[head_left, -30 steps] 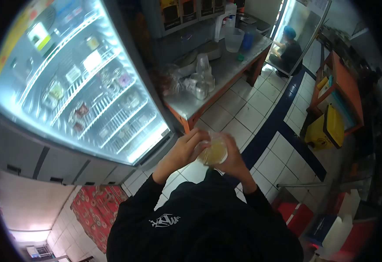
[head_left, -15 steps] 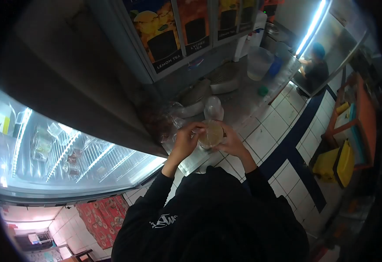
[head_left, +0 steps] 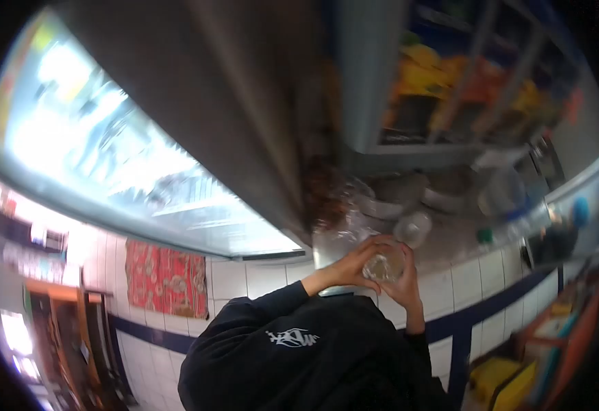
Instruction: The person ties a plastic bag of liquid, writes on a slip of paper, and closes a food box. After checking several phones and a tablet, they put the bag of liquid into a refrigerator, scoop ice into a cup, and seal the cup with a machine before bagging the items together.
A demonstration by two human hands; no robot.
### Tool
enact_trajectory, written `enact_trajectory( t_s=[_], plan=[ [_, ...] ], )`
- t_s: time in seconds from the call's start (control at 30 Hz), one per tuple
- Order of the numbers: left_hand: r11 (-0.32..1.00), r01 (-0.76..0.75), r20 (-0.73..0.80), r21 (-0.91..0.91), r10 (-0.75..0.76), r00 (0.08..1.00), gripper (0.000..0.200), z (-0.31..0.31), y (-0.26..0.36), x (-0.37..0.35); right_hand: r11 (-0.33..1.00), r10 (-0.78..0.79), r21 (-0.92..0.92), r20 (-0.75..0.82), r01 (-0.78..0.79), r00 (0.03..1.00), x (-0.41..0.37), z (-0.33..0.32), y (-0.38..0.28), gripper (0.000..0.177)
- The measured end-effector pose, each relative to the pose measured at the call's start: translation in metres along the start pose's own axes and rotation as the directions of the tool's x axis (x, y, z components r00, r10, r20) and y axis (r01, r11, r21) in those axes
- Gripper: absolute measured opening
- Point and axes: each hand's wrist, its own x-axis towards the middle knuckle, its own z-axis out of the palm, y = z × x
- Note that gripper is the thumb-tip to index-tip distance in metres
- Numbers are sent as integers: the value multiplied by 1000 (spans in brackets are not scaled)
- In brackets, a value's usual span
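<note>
Both of my hands are wrapped round a clear round cup (head_left: 384, 267) with pale contents, just in front of my chest. My left hand (head_left: 359, 264) curves round its left side and my right hand (head_left: 406, 277) round its right side. Beyond them, on the metal counter, stand clear plastic cups (head_left: 413, 229). A crumpled clear plastic bag (head_left: 347, 218) lies to the left of those cups. The view is blurred, so the cup's lid or rim cannot be made out.
A drink dispenser (head_left: 450, 89) with picture panels rises behind the counter (head_left: 443, 250). A lit glass-front fridge (head_left: 142, 157) stands at the left. A translucent jug (head_left: 501, 192) is on the right, a red mat (head_left: 167, 279) on the floor, and a yellow bin (head_left: 501, 383) at lower right.
The view has swung, so the dispenser and counter sit further right. My left hand has moved from the cup's top to its side, and both hands now encircle the cup.
</note>
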Motion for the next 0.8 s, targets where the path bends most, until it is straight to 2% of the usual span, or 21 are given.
enact_trajectory(
  t_s=[0.03,0.13,0.23,0.27,0.3,0.33,0.37,0.4,0.47,0.5,0.53,0.57,0.67,0.73,0.77,0.8],
  plan=[
    [1000,-31,-25,4,31,999,107,-9,8,-9,1000,-10,9,24,10,1000,5,4,-15,100],
    [948,105,-197,-301,-170,966,121,-49,50,-43,991,-131,-16,147,135,980,26,35,-73,99],
    [961,-53,-394,-272,-61,917,130,-125,95,-92,983,-93,178,285,43,954,32,89,-101,99],
    [967,97,-544,237,49,838,128,-162,94,-130,978,-128,198,319,66,939,31,110,-111,98],
    [764,301,-685,571,241,687,107,-202,105,-159,964,-125,264,342,33,931,29,134,-117,98],
    [832,249,-846,497,398,355,83,-248,110,-177,946,-124,325,365,-1,923,24,158,-121,97],
    [750,445,-863,490,491,121,73,-295,137,-198,923,-122,382,387,-38,914,20,181,-124,97],
    [717,580,-873,387,487,-20,75,-337,154,-227,936,-173,351,374,33,911,13,204,-122,98],
    [574,726,-815,378,579,-34,68,-416,145,-287,879,-122,466,422,-99,898,-3,250,-133,100],
    [768,543,-928,341,366,66,59,-445,148,-307,839,-101,519,444,-163,891,-9,271,-138,100],
    [821,503,-961,269,267,77,61,-462,145,-323,807,-95,554,466,-207,879,-17,289,-143,100],
    [865,463,-981,193,164,103,64,-477,145,-330,813,-114,554,458,-183,882,-20,311,-147,99],
    [894,411,-955,179,58,291,65,-498,138,-354,815,-104,551,442,-179,891,-43,361,-173,95],
    [912,379,-939,157,19,342,65,-487,151,-361,884,-170,463,435,-58,884,-48,380,-205,96],
    [924,344,-927,166,27,374,66,-490,157,-354,903,-244,426,416,49,876,-45,388,-222,97],
    [930,353,-931,101,-37,364,70,-488,159,-355,889,-345,430,405,157,847,-38,398,-237,97]
  ],
)
